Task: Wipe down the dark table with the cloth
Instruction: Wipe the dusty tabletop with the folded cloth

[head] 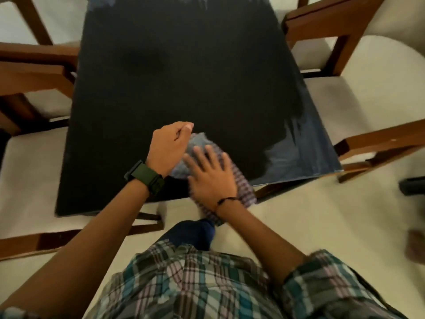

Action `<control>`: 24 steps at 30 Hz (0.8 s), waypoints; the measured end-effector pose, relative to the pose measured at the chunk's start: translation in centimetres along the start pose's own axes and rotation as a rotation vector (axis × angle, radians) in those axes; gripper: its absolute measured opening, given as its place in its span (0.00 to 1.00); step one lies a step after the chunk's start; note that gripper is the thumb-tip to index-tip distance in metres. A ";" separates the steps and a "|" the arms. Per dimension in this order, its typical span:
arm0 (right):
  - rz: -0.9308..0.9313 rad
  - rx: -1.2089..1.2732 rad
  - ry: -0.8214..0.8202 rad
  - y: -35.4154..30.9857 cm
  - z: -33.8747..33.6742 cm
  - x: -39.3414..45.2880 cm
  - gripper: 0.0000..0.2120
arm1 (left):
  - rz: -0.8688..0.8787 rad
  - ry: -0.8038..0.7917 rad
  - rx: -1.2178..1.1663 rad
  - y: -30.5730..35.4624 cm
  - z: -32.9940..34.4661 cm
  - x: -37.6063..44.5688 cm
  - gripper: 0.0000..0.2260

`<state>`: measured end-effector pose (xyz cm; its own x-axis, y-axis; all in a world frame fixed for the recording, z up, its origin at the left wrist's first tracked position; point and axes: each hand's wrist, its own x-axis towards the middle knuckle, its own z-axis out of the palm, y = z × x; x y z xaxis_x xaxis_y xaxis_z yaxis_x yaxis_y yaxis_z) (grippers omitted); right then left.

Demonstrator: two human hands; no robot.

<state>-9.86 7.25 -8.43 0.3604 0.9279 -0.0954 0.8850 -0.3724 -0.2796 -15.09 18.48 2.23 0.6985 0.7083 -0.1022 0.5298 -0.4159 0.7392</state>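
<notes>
The dark square table (184, 77) fills the middle of the head view. A checked cloth (243, 185) lies at its near edge and hangs partly over it. My right hand (210, 178) presses flat on the cloth with fingers spread. My left hand (169, 148), with a green-strapped watch on the wrist, sits at the cloth's far left end, fingers curled around a bunched part of it. A streaky, lighter patch (299, 155) shows on the table's near right corner.
Wooden chairs with pale cushions stand around the table: one at the left (34, 72), one at the far right (326, 26), one at the near right (377, 143). Another chair frame (69, 238) is near my left arm. The floor is pale.
</notes>
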 end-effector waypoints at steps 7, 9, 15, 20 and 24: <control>0.624 -0.055 0.030 17.5 -4.8 -4.2 0.27 | 0.102 -0.160 -0.093 3.6 5.6 3.6 0.14; 0.721 -0.039 0.029 18.0 -5.3 -3.1 0.25 | 0.132 -0.186 -0.091 4.4 6.0 4.7 0.14; 0.438 -0.002 0.002 6.5 -3.7 2.2 0.29 | 0.120 -0.226 -0.134 5.6 7.1 7.5 0.13; 0.025 0.018 -0.080 2.5 -3.4 3.8 0.25 | 0.125 -0.253 -0.115 6.0 8.1 9.4 0.14; 0.437 -0.054 -0.021 11.2 -4.6 1.7 0.24 | 0.097 -0.274 -0.177 6.2 8.4 10.9 0.13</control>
<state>1.96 4.59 -7.35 0.6987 0.6828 -0.2137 0.6649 -0.7299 -0.1585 -0.15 18.88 0.11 0.8578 0.4803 -0.1830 0.3792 -0.3511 0.8561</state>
